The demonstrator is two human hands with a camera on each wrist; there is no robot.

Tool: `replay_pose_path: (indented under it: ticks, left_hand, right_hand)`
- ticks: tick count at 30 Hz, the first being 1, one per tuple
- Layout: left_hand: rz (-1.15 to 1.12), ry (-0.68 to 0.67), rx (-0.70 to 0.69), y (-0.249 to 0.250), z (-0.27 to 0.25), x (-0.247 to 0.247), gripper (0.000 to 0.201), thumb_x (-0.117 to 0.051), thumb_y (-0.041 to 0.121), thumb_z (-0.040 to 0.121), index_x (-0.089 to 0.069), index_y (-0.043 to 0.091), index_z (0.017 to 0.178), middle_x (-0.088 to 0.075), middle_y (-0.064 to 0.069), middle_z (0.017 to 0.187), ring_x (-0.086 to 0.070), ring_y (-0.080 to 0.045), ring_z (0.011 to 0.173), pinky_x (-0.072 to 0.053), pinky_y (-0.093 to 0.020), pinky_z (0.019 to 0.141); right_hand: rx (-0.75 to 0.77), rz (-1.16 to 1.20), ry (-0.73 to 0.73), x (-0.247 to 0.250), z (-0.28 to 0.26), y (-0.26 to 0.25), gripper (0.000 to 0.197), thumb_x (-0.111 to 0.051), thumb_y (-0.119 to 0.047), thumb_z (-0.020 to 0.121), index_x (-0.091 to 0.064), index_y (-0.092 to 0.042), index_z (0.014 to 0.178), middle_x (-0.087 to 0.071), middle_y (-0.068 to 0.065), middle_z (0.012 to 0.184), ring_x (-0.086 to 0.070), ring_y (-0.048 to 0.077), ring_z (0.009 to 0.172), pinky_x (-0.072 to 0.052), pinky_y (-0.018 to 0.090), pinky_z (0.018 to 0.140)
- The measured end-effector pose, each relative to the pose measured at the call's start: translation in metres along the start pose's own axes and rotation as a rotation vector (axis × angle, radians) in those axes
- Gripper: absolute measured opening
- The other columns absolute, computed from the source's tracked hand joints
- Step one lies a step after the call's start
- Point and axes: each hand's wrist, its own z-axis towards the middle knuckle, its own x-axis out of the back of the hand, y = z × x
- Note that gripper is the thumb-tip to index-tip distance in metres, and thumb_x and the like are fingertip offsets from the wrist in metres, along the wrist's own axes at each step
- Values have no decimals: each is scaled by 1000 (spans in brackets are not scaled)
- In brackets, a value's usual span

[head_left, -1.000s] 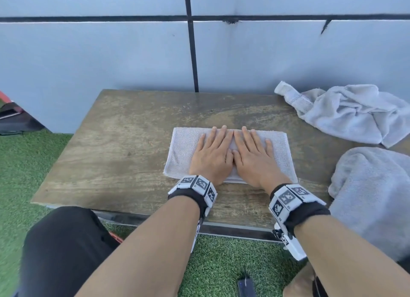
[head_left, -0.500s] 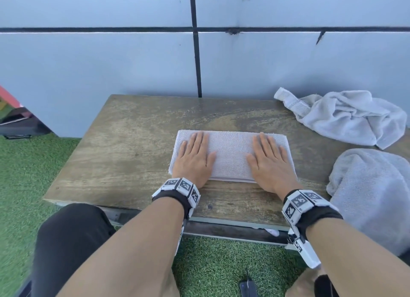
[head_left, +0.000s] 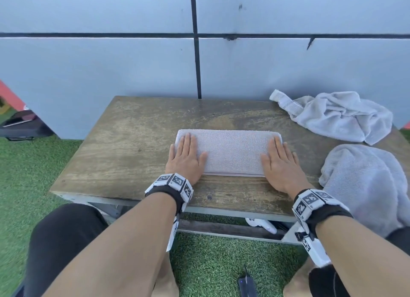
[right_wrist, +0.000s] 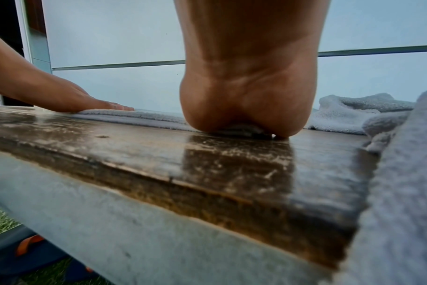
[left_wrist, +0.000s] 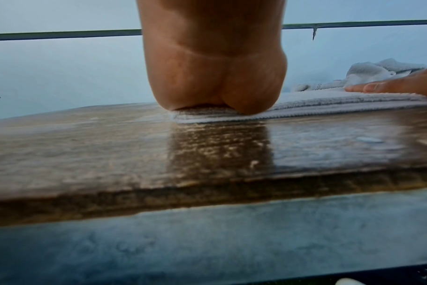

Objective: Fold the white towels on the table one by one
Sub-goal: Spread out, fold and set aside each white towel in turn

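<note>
While folded towel [head_left: 229, 152] lies flat, left hand [head_left: 186, 158], right hand [head_left: 280, 163] press ends.

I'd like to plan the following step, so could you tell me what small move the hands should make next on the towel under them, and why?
Probably lift the right hand and fold that end of the folded towel over toward the left hand. Both hands lie flat at its two ends, the strip looks smooth, and it is still long. Two unfolded towels wait at the right.
</note>
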Motion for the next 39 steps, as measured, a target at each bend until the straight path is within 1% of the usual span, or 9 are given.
replay_pose_path:
  ticks: [7, 12, 17, 21, 26, 29, 31, 33, 39]
  left_hand:
    - [-14, -45, 87, 10, -26, 1, 73, -11, 56, 103, 14, 15, 157, 19, 0, 165, 17, -14, 152, 13, -41, 122]
    - [-15, -63, 119, 16, -43, -4, 74, -11, 57, 102, 17, 15, 157, 23, -2, 164, 20, -15, 151, 14, -44, 122]
    - [15, -85, 125, 17, -46, -3, 71, -9, 57, 102, 18, 21, 157, 25, -2, 164, 23, -17, 151, 18, -48, 119]
    - [-13, -59, 167, 23, -55, -5, 73, -11, 55, 102, 19, 16, 156, 25, -4, 164, 24, -18, 151, 17, -49, 119]
    - [79, -38, 285, 40, -75, -8, 85, -11, 61, 100, 10, 1, 156, 7, -21, 165, 5, -33, 153, -2, -52, 123]
    - [234, -30, 281, 60, -93, 5, 90, -17, 65, 97, -28, -8, 148, -32, -27, 151, -29, -38, 140, -20, -47, 115]
    - [253, 65, 154, 65, -102, 17, 62, -28, 53, 98, -62, 3, 111, -53, -20, 126, -48, -33, 116, -28, -46, 104]
    - [139, 115, 66, 57, -107, 25, 33, -39, 35, 94, -59, 11, 83, -54, -15, 114, -49, -32, 108, -33, -46, 102]
    - [-68, -96, 21, 28, -118, 31, 28, -43, 6, 90, -49, 18, 113, -43, -17, 123, -41, -31, 109, -36, -41, 99]
  right_hand:
    - [39, 11, 42, 2, -11, 4, 63, -12, -52, 105, 1, -24, 160, 9, -4, 168, 1, 23, 155, -5, 43, 125]
    - [-51, 40, -2, 17, -21, -5, 53, -27, -49, 104, -17, -32, 153, 0, 12, 163, -14, 44, 143, -19, 56, 117]
    - [175, -125, 322, 39, -42, -40, 29, -46, -37, 99, -44, -10, 108, -46, 12, 111, -44, 30, 99, -44, 42, 83]
    - [278, 11, 18, 32, -61, -59, 20, -40, -31, 101, -49, -17, 90, -60, 2, 78, -59, 21, 67, -53, 38, 62]
    - [284, 107, -11, 16, -60, -55, 32, -46, -26, 100, -49, -16, 130, -49, 6, 128, -51, 23, 110, -48, 40, 91]
    - [276, 97, -90, 5, -62, -42, 63, -45, -33, 102, -20, -17, 158, -16, 4, 165, -23, 26, 148, -26, 41, 119]
    - [277, 120, -113, -4, -65, -31, 71, -42, -40, 104, -5, -20, 161, 3, -2, 169, 1, 17, 155, -4, 33, 123]
    - [290, 149, -117, -8, -70, -22, 76, -42, -48, 103, 1, -26, 161, 10, -6, 168, 11, 11, 153, 2, 31, 122]
    - [372, 108, -163, -2, -88, -14, 114, -63, -78, 74, 18, -52, 151, 16, 1, 167, 19, 20, 152, -2, 48, 124]
